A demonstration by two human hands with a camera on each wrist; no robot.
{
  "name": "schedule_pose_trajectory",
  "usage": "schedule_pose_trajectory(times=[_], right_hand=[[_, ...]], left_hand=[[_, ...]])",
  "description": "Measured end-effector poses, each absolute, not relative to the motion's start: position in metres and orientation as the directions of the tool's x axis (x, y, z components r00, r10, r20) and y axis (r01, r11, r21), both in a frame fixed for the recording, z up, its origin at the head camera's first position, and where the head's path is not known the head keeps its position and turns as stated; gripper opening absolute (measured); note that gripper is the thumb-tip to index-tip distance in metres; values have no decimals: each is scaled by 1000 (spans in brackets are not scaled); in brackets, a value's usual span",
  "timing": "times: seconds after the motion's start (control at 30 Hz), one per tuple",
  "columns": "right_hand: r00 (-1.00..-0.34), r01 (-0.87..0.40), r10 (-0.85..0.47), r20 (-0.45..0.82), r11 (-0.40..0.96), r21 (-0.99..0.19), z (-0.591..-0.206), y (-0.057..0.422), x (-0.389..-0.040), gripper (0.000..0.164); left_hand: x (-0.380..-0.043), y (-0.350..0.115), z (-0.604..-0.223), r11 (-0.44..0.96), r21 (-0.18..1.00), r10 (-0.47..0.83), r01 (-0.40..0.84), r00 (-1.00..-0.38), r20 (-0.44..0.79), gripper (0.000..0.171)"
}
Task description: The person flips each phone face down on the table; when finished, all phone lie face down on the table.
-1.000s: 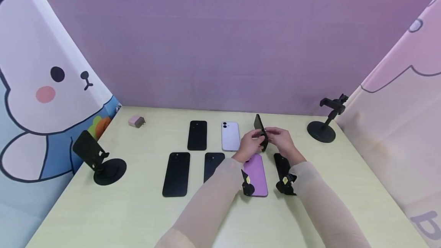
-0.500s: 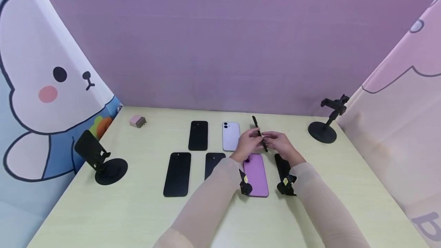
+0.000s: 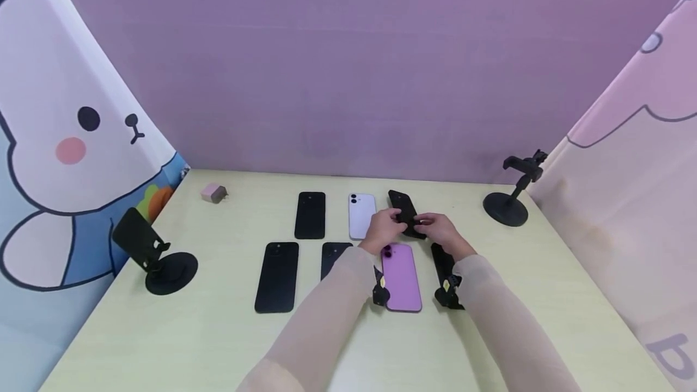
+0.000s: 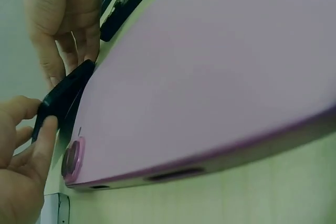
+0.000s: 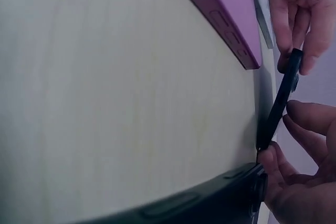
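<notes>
A black smartphone (image 3: 400, 201) leans tilted over the table in the head view, back side up, one long edge raised. My left hand (image 3: 382, 230) pinches its raised left edge between thumb and fingers. At the opposite, lower edge, my right hand (image 3: 441, 233) holds the phone with thumb and fingertips, as the right wrist view shows (image 5: 281, 98). A purple smartphone (image 3: 402, 278) lies face down just below my left hand. Under my right wrist lies another black phone (image 3: 442, 259), partly covered by the wrist camera. Left of my left hand is a pale lavender phone (image 3: 362, 213).
More black phones lie to the left: one at the back (image 3: 310, 215), one in front (image 3: 276, 278), and one partly behind my left sleeve (image 3: 331, 254). Black phone stands are at the left (image 3: 171, 273) and right (image 3: 505, 209). A small charger plug (image 3: 213, 192) sits back left.
The black phone between my hands has turned from standing on edge to leaning left with its back facing up. Both hands still hold it; the left has shifted slightly left.
</notes>
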State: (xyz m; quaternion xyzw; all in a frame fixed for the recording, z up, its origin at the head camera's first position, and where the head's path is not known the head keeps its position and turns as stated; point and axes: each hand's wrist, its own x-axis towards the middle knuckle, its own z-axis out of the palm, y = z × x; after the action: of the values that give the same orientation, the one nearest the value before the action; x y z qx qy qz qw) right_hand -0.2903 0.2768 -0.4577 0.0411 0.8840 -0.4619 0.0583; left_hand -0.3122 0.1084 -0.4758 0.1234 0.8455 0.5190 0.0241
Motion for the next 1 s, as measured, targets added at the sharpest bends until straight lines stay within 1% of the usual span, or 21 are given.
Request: schedule_pose_trajectory(times=[0.23, 0.5, 0.9, 1.0], right_hand=[[-989, 126, 24, -144, 645, -754, -455, 272, -288, 39], [-988, 140, 42, -149, 648, -749, -453, 268, -284, 42], [-989, 129, 36, -144, 695, -708, -452, 263, -285, 45], [-989, 125, 33, -145, 707, -696, -452, 263, -286, 46]], left_hand=[[-311, 109, -477, 528, 822, 246, 212, -965, 91, 44], [-307, 110, -475, 593, 772, 255, 227, -963, 88, 41], [-306, 111, -472, 699, 667, 282, 257, -957, 73, 40], [-307, 108, -471, 706, 657, 302, 265, -951, 60, 40]])
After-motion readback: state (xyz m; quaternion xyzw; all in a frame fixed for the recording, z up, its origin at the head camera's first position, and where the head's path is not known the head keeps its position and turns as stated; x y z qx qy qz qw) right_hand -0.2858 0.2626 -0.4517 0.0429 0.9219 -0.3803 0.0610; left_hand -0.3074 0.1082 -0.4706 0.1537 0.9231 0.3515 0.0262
